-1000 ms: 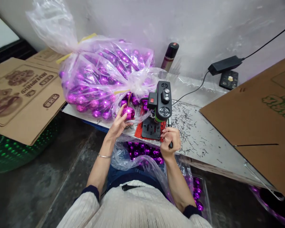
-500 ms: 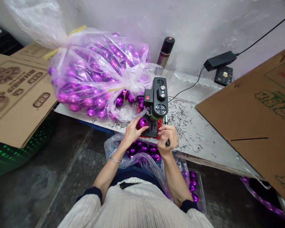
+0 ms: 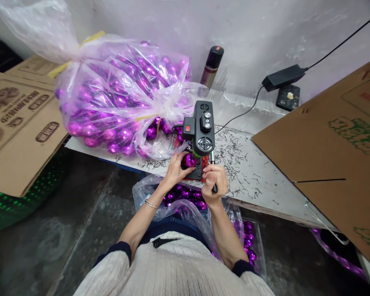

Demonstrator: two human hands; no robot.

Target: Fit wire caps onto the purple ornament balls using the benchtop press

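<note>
A shiny purple faceted ball point(image 3: 189, 160) is between the thumb and fingers of my left hand point(image 3: 175, 169), at the front of a small black bench press point(image 3: 204, 127). The ball sits low beside the press's head, over its dark base plate point(image 3: 193, 173). My right hand point(image 3: 215, 183) is wrapped round the press's black-tipped metal lever point(image 3: 214, 188), on the machine's right side. Below both hands, an open clear plastic bag point(image 3: 146, 193) holds more purple balls point(image 3: 185, 193).
A knotted clear bag of purple balls point(image 3: 111, 98) fills the bench's left part. Small dark pins point(image 3: 234, 156) litter the white benchtop. A spray can point(image 3: 212, 65) and a power adapter point(image 3: 283, 78) are behind. Cardboard boxes point(image 3: 333, 139) flank the bench.
My left hand has moved the purple ball slightly right, in closer under the press's head. My right hand stays on the lever. The whole view has shifted slightly.
</note>
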